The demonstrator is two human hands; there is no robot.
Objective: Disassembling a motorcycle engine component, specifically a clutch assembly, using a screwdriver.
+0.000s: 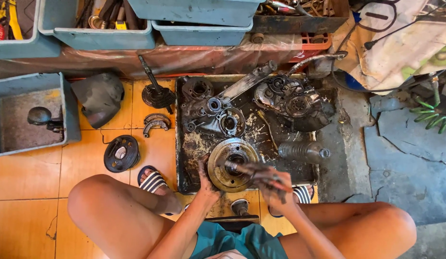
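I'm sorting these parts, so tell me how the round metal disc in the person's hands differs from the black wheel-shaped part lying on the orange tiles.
The round metal disc is dull brass-grey and oil-streaked; the black wheel-shaped part is dark all over. The disc sits in the greasy tray, steadied by the left hand while the right hand works a tool at its hub; the black part lies untouched on the tiles. The disc looks larger. Both are round with a central opening.
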